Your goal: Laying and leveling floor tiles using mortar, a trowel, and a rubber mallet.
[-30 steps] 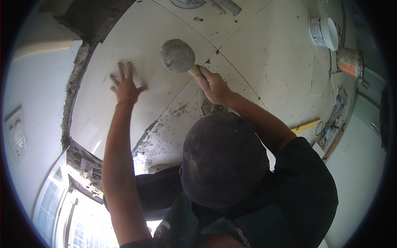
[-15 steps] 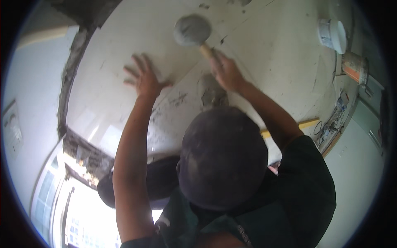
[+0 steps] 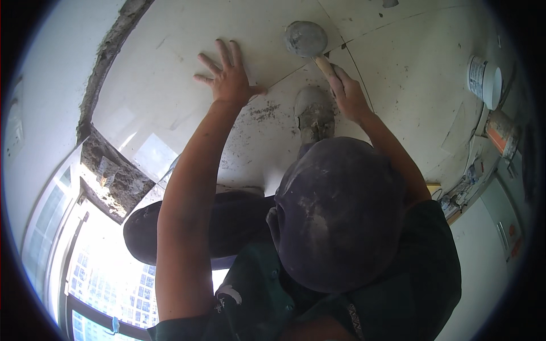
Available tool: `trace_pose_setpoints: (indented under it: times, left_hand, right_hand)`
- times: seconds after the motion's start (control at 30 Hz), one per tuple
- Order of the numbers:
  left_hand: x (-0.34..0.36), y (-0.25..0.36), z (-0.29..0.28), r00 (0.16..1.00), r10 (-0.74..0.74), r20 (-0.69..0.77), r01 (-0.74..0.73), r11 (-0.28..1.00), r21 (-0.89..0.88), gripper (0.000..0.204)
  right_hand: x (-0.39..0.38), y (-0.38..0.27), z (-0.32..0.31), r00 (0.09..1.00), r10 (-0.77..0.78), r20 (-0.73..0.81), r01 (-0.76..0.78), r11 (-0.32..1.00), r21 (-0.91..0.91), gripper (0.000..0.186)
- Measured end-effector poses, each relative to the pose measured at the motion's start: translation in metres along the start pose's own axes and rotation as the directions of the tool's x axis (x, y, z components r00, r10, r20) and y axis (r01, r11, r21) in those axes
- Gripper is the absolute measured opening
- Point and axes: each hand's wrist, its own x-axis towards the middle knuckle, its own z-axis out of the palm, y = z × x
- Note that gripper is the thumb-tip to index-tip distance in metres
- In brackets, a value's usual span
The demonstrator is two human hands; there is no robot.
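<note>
1. The right grip [image 3: 351, 98] is closed around the pale wooden handle [image 3: 325, 66] of a mallet with a round, dusty grey head [image 3: 306, 39]. The fingers wrap the handle rather than pinch it, probably for a firm hold.
2. The mallet's head sits beyond the right grip and a little to its left, likely held out so the head has room to move. Whether it touches the floor beneath, I cannot tell.
3. The left grip [image 3: 228, 82] holds nothing: its fingers are spread wide, the palm seemingly flat on a large cream floor tile [image 3: 170, 74]. The spread looks meant to brace the body or steady the tile.
4. The thumb points right, just beside the dark joint line between tiles.
5. A dusty grey shoe [image 3: 315, 108] stands between the two grips, nearer the right one, apparently for balance.
6. Well to the right of the right grip are a white plastic tub [image 3: 482, 81] and a stained orange bucket [image 3: 501, 135], both apart from the mallet.
</note>
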Motion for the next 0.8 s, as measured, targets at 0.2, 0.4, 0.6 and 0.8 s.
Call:
trace_pose_setpoints:
  times: [0.2,0.4,0.6,0.8]
  left_hand:
    - [-0.001,0.001,0.002,1.000,-0.014,-0.021,0.014,1.000,-0.002,0.143]
    - [0.002,0.004,0.008,0.998,-0.064,-0.013,0.064,0.997,0.042,0.142]
    - [0.002,0.016,0.002,0.999,-0.049,0.010,0.049,0.999,0.021,0.140]
    - [0.004,0.005,0.003,0.998,-0.059,-0.023,0.060,0.998,0.011,0.142]
  right_hand:
    - [-0.016,-0.038,0.012,0.963,-0.232,-0.140,0.230,0.973,-0.030,0.040]
    - [0.006,-0.033,0.015,0.998,-0.056,-0.034,0.053,0.995,-0.084,0.041]
    - [-0.004,-0.007,0.010,0.979,-0.151,-0.139,0.143,0.987,-0.068,0.040]
    - [-0.013,-0.044,0.020,0.983,-0.149,-0.104,0.149,0.989,-0.006,0.040]
